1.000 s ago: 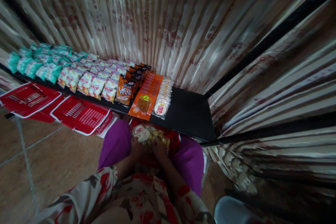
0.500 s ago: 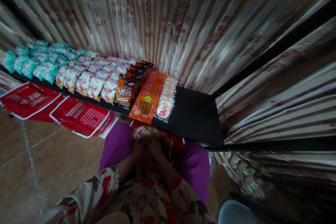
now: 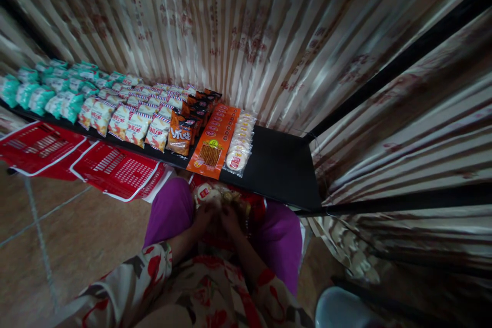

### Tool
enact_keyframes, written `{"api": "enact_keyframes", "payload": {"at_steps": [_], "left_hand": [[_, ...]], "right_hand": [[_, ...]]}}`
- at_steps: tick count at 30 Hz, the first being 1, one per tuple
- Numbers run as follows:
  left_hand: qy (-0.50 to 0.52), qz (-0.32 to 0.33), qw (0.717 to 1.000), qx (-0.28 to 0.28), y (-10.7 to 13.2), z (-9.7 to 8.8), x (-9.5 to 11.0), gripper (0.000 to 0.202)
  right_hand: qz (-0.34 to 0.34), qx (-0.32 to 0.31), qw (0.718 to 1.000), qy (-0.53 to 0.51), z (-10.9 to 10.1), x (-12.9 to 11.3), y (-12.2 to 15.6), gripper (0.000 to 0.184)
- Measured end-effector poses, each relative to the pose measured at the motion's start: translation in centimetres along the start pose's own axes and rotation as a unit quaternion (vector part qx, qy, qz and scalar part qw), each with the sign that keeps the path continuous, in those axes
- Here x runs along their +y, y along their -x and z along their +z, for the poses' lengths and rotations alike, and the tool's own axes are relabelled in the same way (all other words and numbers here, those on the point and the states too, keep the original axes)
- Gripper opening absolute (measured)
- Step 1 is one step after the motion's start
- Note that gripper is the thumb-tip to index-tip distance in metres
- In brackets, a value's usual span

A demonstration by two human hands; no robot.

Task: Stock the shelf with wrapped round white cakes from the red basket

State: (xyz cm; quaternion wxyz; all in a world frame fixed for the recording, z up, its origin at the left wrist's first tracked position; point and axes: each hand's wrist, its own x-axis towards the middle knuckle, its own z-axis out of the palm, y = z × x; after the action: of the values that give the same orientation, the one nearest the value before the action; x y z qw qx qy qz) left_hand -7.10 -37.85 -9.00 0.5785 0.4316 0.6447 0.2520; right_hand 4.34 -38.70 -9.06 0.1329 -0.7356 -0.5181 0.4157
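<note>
Between my knees, under the front edge of the black shelf (image 3: 282, 174), my two hands are close together in dim light. A round white snack packet with a red label (image 3: 204, 192) shows just beyond the fingers of my left hand (image 3: 203, 215), which seem closed at its lower edge. My right hand (image 3: 230, 219) is beside it, fingers bent inward; what they grip is hidden. Around the hands is a red bag (image 3: 258, 205) with shiny gold-toned wrappers (image 3: 229, 196). On the shelf above lie a row of similar white round packets (image 3: 236, 159) and a flat orange snack packet (image 3: 209, 156).
Orange-brown bags (image 3: 180, 136), white shrimp-snack bags (image 3: 138, 125) and teal bags (image 3: 71, 105) stand in rows leftward. Red carrier bags (image 3: 115, 169) hang below the shelf. A striped curtain (image 3: 246, 36) backs it. A pale rounded object (image 3: 342, 310) is at lower right.
The view has shifted slightly, so the shelf sits a little further left. My hands stay together, and the white packet and gold wrappers show a little more clearly.
</note>
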Motion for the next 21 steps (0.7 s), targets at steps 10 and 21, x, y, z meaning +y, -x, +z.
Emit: {"api": "enact_keyframes", "payload": {"at_steps": [10,21], "left_hand": [[0.079,-0.026,0.996,0.023,1.5,1.2,1.3,0.024],[0.17,-0.006,0.985,0.036,3.2,1.4,3.7,0.007]], "right_hand": [[-0.024,0.051,0.997,-0.045,-1.2,-0.8,3.0,0.027],[-0.113,0.135,0.984,0.0,-1.1,-1.4,5.1,0.03]]}}
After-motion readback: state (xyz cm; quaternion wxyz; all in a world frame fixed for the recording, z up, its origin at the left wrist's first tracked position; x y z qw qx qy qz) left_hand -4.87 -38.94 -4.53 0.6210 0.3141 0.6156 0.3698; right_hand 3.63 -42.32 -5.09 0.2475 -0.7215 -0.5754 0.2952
